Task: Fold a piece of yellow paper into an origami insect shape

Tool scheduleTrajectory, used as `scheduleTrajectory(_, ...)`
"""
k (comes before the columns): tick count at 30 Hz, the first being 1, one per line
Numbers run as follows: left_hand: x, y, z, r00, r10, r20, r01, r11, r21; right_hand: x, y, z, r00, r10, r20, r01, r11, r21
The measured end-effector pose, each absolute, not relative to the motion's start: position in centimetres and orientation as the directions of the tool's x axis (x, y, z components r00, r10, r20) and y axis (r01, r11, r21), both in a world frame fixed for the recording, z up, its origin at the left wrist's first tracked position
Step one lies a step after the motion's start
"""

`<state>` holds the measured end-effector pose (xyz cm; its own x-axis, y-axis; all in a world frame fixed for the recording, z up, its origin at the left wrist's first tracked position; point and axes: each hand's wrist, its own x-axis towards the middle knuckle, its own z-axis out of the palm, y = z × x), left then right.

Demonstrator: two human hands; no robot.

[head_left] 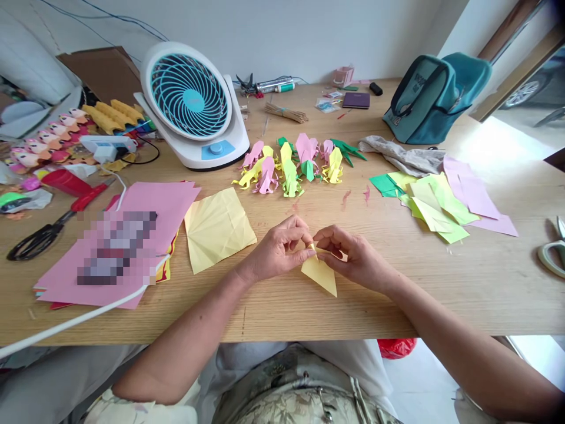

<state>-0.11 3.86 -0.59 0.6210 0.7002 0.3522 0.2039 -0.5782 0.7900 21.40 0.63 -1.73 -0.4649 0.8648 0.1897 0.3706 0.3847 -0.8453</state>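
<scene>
A small folded piece of pale yellow paper [321, 277] is held just above the tabletop in front of me. My left hand [285, 247] pinches its upper end between thumb and fingers. From the other side, my right hand [348, 256] grips the same end, fingertips nearly touching those of the left. Part of the fold is hidden behind the fingers. Left of my hands lies a creased sheet of yellow paper [219, 229], unfolded and flat. Beyond them stands a cluster of folded paper figures [289, 168] in pink, yellow and green.
A white fan [241, 126] stands at the back left. Pink paper sheets [145, 197], a white cable [83, 315] and red-and-black scissors [39, 240] are on the left. Cut paper pieces [432, 206], a grey cloth [399, 154] and a teal bag [424, 100] lie to the right.
</scene>
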Motion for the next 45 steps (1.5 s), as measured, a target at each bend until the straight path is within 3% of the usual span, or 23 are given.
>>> scheduleTrajectory(6,-0.2,4.3,-1.6,0.629,0.694,0.350,0.138,-0.543,0.828,21.6,0.8,-1.6,-0.461,0.866,0.193,0.382,0.390,-0.838)
scheduleTrajectory(13,-0.4,4.4,-1.2,0.659,0.690,0.299,0.186,-0.534,0.825,21.8,1.1,-1.7,-0.481,0.866,0.141,0.274,0.301,-0.913)
scheduleTrajectory(20,0.5,3.5,-0.9,0.533,0.771,0.349,0.267,-0.545,0.795,21.6,1.1,-1.9,-0.456,0.877,0.149,0.279,0.300,-0.912)
scheduleTrajectory(31,1.0,2.7,-0.9,0.427,0.863,0.269,0.364,-0.437,0.823,21.6,1.3,-2.3,-0.423,0.894,0.148,0.319,0.299,-0.899)
scheduleTrajectory(39,1.1,2.8,-1.1,0.400,0.878,0.263,0.341,-0.409,0.847,21.4,1.2,-2.4,-0.368,0.901,0.232,0.382,0.373,-0.845)
scheduleTrajectory(45,1.1,2.9,-1.4,0.418,0.896,0.152,0.240,-0.270,0.932,21.6,1.4,-2.7,-0.373,0.910,0.182,0.241,0.285,-0.928)
